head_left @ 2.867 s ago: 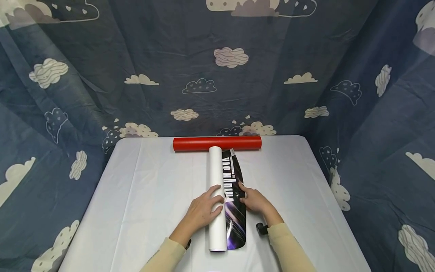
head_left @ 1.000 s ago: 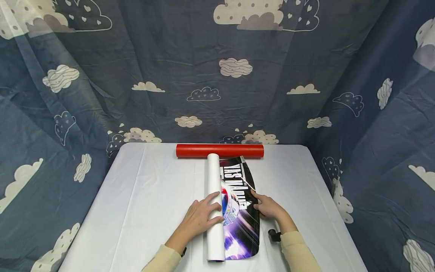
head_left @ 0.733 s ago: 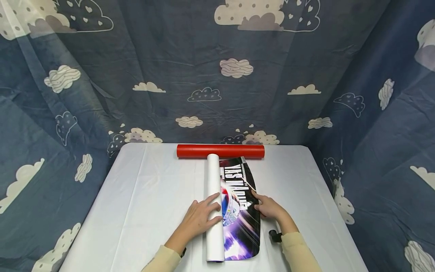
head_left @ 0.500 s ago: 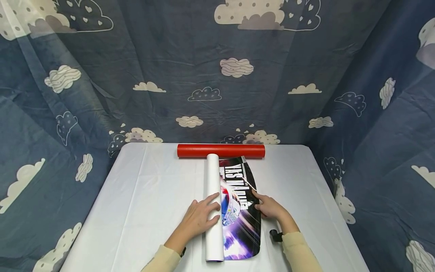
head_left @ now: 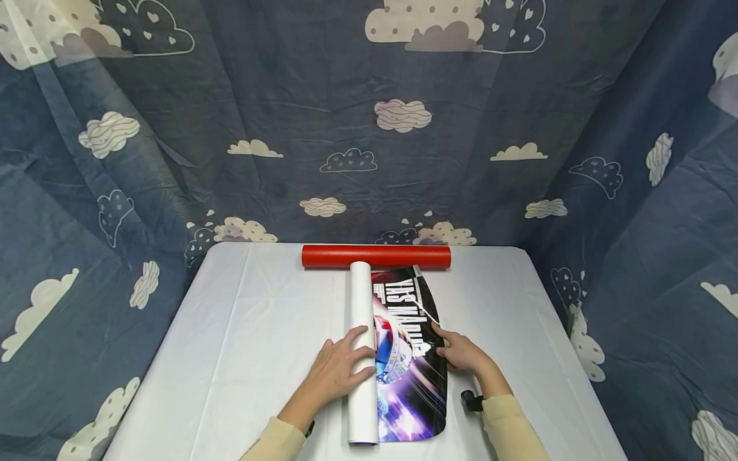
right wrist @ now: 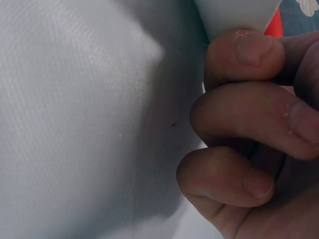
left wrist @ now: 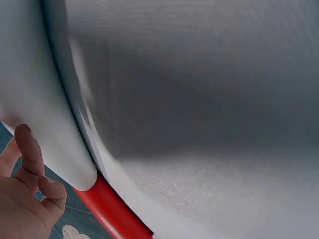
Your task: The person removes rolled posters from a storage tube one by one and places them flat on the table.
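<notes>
A poster [head_left: 412,390], dark with white lettering and a purple glow, lies partly unrolled in the head view. Its left part is still a white roll [head_left: 362,416] that stretches away from the person. My left hand [head_left: 337,371] rests on the roll with its fingers spread and slightly bent. At the poster's curved right edge, my right hand [head_left: 464,353] pinches the sheet between thumb and fingers. The right wrist view shows curled fingers [right wrist: 239,109] of that hand close over the table. Beyond the roll's far end lies a red tube [head_left: 376,256].
A white cloth covers the table [head_left: 259,320]. Dark blue curtains [head_left: 277,83] with a cloud pattern hang behind it and on both sides. A small black device [head_left: 471,401] is strapped at the right wrist.
My right hand has drawn the poster's edge to the right, so more of the printed side shows. My left hand has stayed on the roll. The head view has tilted up a little.
</notes>
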A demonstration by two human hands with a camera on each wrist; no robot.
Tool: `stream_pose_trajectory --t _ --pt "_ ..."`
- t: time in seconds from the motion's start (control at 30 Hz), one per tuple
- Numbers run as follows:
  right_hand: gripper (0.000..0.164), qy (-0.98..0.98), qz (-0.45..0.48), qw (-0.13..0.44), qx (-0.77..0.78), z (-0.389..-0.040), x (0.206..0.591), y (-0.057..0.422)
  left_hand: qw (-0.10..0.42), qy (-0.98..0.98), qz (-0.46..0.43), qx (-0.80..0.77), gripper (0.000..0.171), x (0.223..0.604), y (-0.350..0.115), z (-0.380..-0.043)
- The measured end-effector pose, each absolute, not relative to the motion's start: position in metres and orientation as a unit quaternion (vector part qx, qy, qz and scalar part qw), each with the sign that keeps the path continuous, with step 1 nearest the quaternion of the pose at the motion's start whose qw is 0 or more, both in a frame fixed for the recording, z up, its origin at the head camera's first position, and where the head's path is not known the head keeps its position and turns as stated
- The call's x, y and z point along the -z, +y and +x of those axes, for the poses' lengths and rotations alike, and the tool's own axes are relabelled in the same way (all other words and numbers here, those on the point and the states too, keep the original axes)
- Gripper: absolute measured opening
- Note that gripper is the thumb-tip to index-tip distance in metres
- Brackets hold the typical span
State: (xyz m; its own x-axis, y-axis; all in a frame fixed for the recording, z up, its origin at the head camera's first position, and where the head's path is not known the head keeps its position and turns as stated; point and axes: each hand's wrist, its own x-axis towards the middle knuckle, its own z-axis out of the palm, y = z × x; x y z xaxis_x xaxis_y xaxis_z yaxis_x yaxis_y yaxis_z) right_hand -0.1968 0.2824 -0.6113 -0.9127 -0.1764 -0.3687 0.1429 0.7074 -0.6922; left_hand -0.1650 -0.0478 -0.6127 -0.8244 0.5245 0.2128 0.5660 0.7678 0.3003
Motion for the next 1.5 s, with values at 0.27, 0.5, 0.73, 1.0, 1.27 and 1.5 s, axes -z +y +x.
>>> stream_pose_trajectory --t 0.27,0.5,0.73,1.0,1.27,1.5 --pt "0.071 0.905 -0.007 0.204 0.372 -0.195 0.611 0.285 0.050 -0.938 -0.298 0.173 0.024 0.613 -0.049 -0.163" --pt "0.071 0.906 -0.005 0.208 0.369 -0.196 0.609 0.288 0.043 -0.938 -0.293 0.180 0.026 0.613 -0.050 -0.162" --pt "0.071 0.904 0.001 0.212 0.371 -0.195 0.612 0.292 0.038 -0.938 -0.288 0.188 0.023 0.614 -0.050 -0.161" --pt "0.071 0.900 0.003 0.216 0.379 -0.194 0.614 0.293 0.057 -0.940 -0.286 0.178 0.027 0.614 -0.051 -0.162" --pt "0.071 0.900 0.006 0.215 0.380 -0.194 0.608 0.295 0.070 -0.941 -0.287 0.167 0.027 0.614 -0.053 -0.162" --pt "0.071 0.898 0.014 0.227 0.376 -0.196 0.607 0.298 0.071 -0.940 -0.287 0.172 0.024 0.614 -0.055 -0.163"
